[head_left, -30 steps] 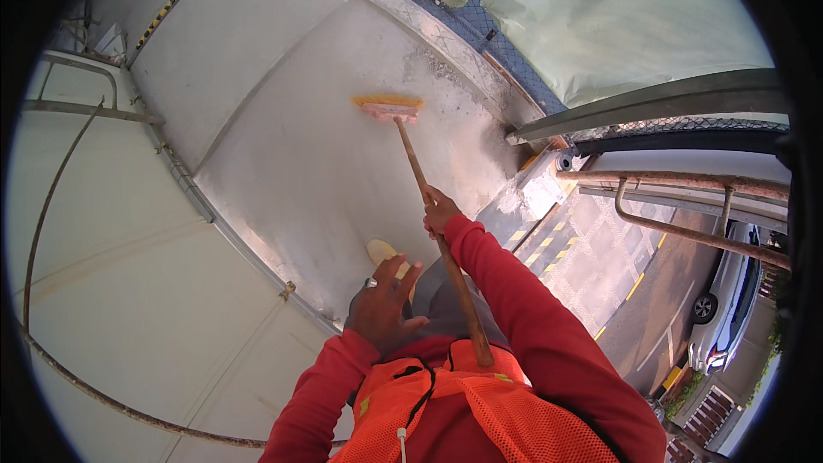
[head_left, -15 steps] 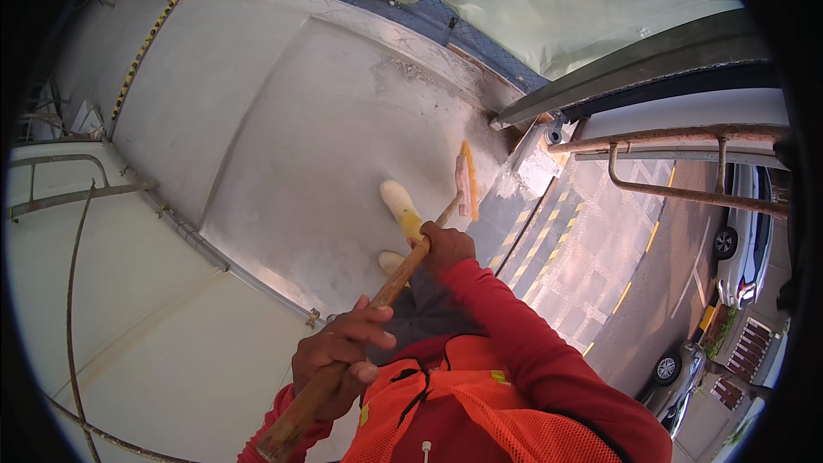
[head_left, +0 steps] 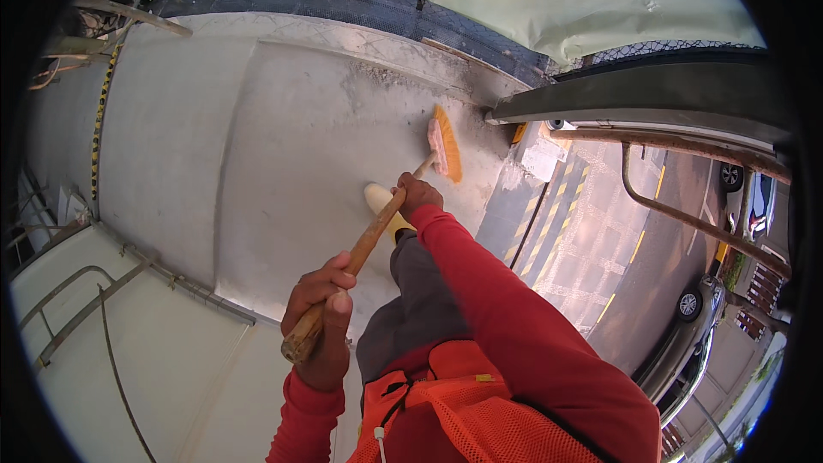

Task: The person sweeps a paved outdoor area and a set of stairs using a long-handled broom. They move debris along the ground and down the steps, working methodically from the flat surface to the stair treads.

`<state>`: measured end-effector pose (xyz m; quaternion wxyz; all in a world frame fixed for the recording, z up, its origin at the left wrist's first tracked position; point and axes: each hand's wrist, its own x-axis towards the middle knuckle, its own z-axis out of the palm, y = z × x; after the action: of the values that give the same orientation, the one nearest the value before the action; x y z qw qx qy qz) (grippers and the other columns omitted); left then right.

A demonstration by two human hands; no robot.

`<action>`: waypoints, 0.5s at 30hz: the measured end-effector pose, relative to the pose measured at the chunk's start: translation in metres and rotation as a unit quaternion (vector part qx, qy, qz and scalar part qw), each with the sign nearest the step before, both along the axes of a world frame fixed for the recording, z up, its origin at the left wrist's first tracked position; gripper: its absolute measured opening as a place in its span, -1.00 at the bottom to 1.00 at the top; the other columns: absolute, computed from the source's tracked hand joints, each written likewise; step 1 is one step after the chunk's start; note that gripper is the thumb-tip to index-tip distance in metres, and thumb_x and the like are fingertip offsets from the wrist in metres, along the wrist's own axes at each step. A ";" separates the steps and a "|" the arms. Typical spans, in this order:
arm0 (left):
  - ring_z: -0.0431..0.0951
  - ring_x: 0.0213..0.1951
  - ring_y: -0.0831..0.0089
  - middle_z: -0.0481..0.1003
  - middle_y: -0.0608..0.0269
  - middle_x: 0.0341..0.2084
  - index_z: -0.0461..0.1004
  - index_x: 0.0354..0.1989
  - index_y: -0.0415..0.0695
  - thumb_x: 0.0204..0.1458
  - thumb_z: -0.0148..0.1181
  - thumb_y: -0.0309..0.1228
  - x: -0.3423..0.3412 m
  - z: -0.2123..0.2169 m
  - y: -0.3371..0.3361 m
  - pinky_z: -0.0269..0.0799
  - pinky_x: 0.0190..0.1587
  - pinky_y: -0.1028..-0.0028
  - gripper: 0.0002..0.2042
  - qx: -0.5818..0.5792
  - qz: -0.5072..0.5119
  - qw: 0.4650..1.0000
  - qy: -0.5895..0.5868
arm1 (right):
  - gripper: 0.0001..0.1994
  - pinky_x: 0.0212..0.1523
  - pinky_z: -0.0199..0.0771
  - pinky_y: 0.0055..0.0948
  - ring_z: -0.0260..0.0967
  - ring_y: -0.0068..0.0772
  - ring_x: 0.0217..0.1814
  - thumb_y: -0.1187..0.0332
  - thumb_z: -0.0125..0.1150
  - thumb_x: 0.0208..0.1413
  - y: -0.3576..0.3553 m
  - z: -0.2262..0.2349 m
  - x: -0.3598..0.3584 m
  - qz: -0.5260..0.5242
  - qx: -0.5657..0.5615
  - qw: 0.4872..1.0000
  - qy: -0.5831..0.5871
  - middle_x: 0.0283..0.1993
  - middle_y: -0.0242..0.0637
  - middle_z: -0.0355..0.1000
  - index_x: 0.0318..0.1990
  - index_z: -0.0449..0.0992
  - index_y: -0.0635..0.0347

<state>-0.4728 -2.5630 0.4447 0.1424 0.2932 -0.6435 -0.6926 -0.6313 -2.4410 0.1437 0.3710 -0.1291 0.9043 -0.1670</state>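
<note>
A push broom (head_left: 370, 238) with a long wooden handle slants from near my chest out over the grey concrete floor (head_left: 291, 154). Its head, a pinkish block with orange bristles, lies at the far end, just beyond my light boot (head_left: 381, 201). Close to the handle's butt end, my left hand (head_left: 321, 317) is wrapped round the wood, thumb and fingers up along it. Farther down, nearer the head, my right hand (head_left: 418, 195) grips the handle in a closed fist. Whether the bristles press on the floor I cannot tell.
A grey metal beam (head_left: 634, 107) and a rusty rail (head_left: 686, 214) stand to the right, above a paved road with parked cars (head_left: 686, 351). Pale green sheeting (head_left: 557, 0) hangs over mesh at the far side. White panels (head_left: 171, 351) with a metal rail lie to the left.
The broom head has shifted left and farther away across the floor. Both hands have moved with the handle, and my right arm is stretched out more. The whole view has turned somewhat.
</note>
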 end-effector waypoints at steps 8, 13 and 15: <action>0.62 0.13 -0.07 0.56 0.03 -0.14 0.40 -0.24 -0.15 0.34 0.22 0.03 -0.015 0.083 -0.083 0.48 0.28 -0.11 -0.57 -0.021 -0.018 0.999 0.040 | -0.79 -0.22 0.54 0.07 0.61 0.07 -0.21 0.12 0.24 0.30 -0.038 0.111 -0.064 0.061 -0.039 0.994 0.085 -0.26 -0.15 0.61 -0.13 0.48 0.02; 0.54 0.26 0.11 0.56 0.20 -0.06 0.38 -0.16 -0.08 0.42 0.16 -0.10 -0.089 0.007 -0.075 0.50 0.25 0.10 -0.71 0.111 0.079 0.991 0.001 | -0.77 -0.22 0.63 0.00 0.64 0.07 -0.25 0.18 0.26 0.26 -0.047 0.068 -0.151 0.134 0.087 0.979 0.124 -0.26 -0.05 0.62 -0.07 0.52 0.09; 0.51 0.30 0.14 0.55 0.20 -0.03 0.37 -0.13 -0.06 0.39 0.18 -0.04 -0.097 0.002 -0.074 0.52 0.26 0.13 -0.67 0.081 0.117 0.989 -0.023 | -0.78 -0.17 0.65 -0.03 0.66 0.03 -0.20 0.23 0.29 0.22 -0.078 0.050 -0.166 0.202 0.072 0.973 0.089 -0.25 -0.08 0.63 -0.06 0.56 0.09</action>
<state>-0.5698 -2.6365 0.4463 0.1838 0.3929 -0.5491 -0.7144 -0.7971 -2.5190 0.1940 0.3236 -0.2966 0.8984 -0.0103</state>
